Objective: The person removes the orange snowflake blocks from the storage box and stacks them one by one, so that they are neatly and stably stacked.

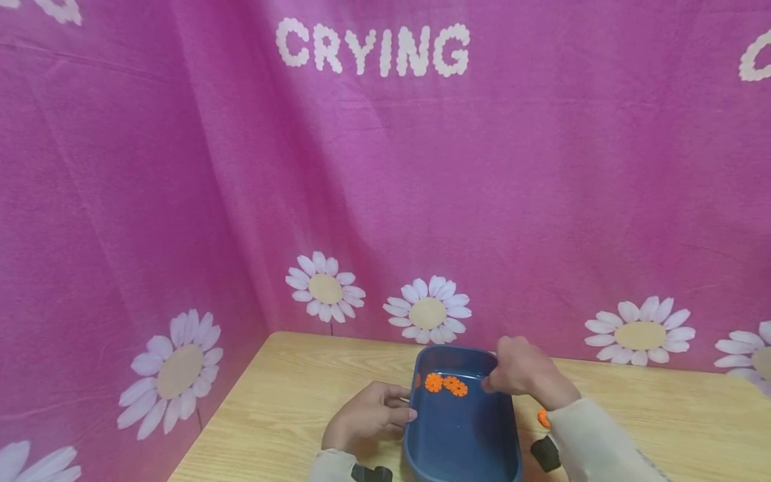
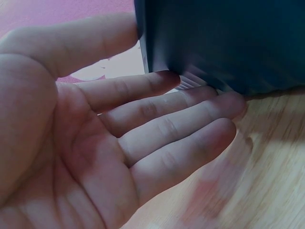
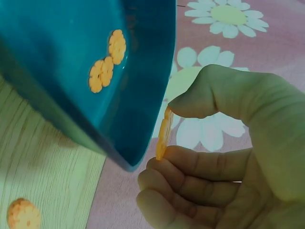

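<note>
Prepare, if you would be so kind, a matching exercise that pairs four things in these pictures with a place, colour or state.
Column one:
1. Left hand
2. Right hand
3. Container
4. Grouped orange discs

Column two:
A. Lying inside the container
B. Touching the container's outer side
C. Blue
D. Pinching a single orange disc

Right pairs: 1-B; 2-D; 3-C; 4-A

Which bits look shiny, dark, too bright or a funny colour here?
Head view: a glint inside the blue box, darker shading down the pink cloth. Left wrist view: the box looks dark, but a patch by the left hand is washed-out white. Right wrist view: the box looks teal.
</note>
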`<state>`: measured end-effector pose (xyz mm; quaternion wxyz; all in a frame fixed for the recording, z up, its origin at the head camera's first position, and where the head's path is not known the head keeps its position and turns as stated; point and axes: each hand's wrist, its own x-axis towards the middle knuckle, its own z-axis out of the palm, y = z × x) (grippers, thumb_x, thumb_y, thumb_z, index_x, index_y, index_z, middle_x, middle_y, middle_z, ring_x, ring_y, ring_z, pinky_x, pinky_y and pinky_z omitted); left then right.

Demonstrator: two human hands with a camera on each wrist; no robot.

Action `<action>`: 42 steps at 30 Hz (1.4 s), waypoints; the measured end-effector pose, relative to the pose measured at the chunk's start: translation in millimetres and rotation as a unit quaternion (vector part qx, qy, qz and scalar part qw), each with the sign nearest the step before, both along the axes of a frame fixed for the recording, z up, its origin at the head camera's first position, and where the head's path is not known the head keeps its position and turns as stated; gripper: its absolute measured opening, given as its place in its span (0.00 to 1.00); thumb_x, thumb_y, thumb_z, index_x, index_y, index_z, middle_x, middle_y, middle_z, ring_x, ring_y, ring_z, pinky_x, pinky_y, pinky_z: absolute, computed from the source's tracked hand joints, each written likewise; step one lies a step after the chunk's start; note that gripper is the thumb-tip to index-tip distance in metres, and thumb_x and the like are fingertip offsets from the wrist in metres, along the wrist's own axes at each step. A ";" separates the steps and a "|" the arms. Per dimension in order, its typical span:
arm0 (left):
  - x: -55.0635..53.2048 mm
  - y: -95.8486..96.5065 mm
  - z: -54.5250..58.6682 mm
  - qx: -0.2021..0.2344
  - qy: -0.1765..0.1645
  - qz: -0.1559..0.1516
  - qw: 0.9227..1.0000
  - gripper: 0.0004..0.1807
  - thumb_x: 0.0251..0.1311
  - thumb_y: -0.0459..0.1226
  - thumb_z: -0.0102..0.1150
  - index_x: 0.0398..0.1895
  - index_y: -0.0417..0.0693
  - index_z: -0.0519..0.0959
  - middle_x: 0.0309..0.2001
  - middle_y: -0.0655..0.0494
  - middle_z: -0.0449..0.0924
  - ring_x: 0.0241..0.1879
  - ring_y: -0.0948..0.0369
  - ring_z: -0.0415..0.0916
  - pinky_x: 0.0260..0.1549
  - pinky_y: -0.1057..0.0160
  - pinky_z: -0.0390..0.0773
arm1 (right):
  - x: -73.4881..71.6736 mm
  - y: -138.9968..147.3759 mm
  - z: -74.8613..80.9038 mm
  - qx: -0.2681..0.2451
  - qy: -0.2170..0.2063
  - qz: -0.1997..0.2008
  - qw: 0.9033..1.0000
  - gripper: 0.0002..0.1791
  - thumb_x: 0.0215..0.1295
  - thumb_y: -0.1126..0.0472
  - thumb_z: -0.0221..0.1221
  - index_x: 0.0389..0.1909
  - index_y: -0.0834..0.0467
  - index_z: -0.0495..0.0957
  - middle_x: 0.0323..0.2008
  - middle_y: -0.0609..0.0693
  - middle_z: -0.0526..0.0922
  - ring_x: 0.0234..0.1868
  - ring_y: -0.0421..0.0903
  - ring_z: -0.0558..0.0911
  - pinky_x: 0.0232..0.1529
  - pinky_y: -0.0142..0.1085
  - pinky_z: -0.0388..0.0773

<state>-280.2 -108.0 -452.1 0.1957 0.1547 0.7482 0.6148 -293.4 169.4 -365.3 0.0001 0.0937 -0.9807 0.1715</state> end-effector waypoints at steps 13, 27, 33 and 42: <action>-0.7 -1.0 -0.6 -0.008 0.002 0.005 1.000 0.21 0.61 0.29 0.65 0.58 0.32 0.78 0.44 0.43 0.85 0.42 0.51 0.84 0.43 0.51 0.85 | 1.7 20.6 -2.5 0.007 -0.015 -0.010 1.000 0.17 0.45 0.60 0.77 0.26 0.62 0.77 0.18 0.50 0.67 0.20 0.47 0.71 0.20 0.36 0.68; 0.0 -0.6 -1.7 -0.006 0.000 0.005 1.000 0.21 0.62 0.28 0.64 0.58 0.32 0.78 0.44 0.43 0.85 0.42 0.50 0.84 0.42 0.51 0.85 | 2.1 39.5 -11.2 0.025 -0.015 -0.014 0.999 0.19 0.44 0.56 0.76 0.21 0.60 0.75 0.19 0.51 0.73 0.21 0.48 0.73 0.22 0.39 0.71; 2.3 0.7 -1.1 -0.005 -0.003 0.007 1.000 0.20 0.61 0.29 0.65 0.57 0.32 0.78 0.43 0.44 0.86 0.41 0.50 0.84 0.43 0.51 0.85 | -0.2 46.0 -15.3 0.025 -0.036 -0.021 0.999 0.17 0.45 0.57 0.74 0.23 0.61 0.75 0.20 0.52 0.74 0.21 0.48 0.73 0.22 0.39 0.71; 2.6 1.2 2.3 -0.007 0.000 0.008 1.000 0.20 0.62 0.30 0.65 0.57 0.32 0.78 0.43 0.44 0.85 0.42 0.51 0.84 0.43 0.51 0.85 | -1.8 55.7 -21.5 0.030 -0.029 -0.022 0.999 0.16 0.45 0.57 0.71 0.22 0.60 0.73 0.20 0.52 0.73 0.22 0.49 0.73 0.23 0.41 0.70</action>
